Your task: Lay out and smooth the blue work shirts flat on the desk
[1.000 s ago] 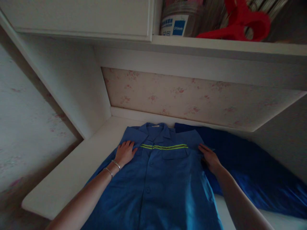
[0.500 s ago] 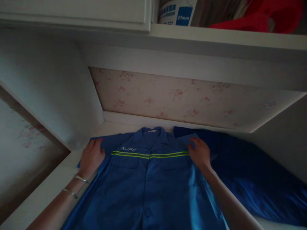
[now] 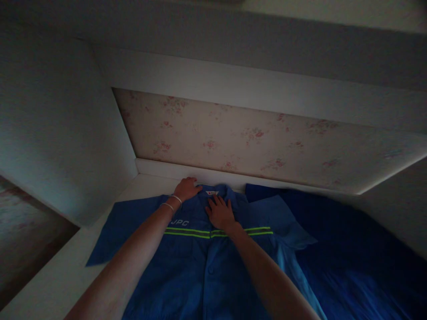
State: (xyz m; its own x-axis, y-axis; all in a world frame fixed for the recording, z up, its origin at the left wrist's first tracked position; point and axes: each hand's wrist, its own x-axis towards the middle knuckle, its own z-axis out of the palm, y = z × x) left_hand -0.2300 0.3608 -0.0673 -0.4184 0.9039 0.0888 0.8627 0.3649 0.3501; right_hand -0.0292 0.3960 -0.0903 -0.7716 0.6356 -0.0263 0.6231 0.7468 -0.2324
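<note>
Resting flat with fingers spread, the right hand [image 3: 220, 213] pressed the blue shirt [image 3: 200, 262] just below its collar [image 3: 213, 194]; the left hand [image 3: 187, 188], just beside it, lay open on the collar's edge, gripping nothing.

You face a dim alcove; floral wallpaper [image 3: 233, 133] at the back; white ledge [image 3: 56, 284] below; plain side walls [image 3: 56, 133].

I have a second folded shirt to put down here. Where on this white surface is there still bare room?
Bare white surface lies left of the blue shirt, toward the side wall, plus a small strip by its left sleeve near the back. The right is crowded with dark blue cloth; both hands sit at the collar.
</note>
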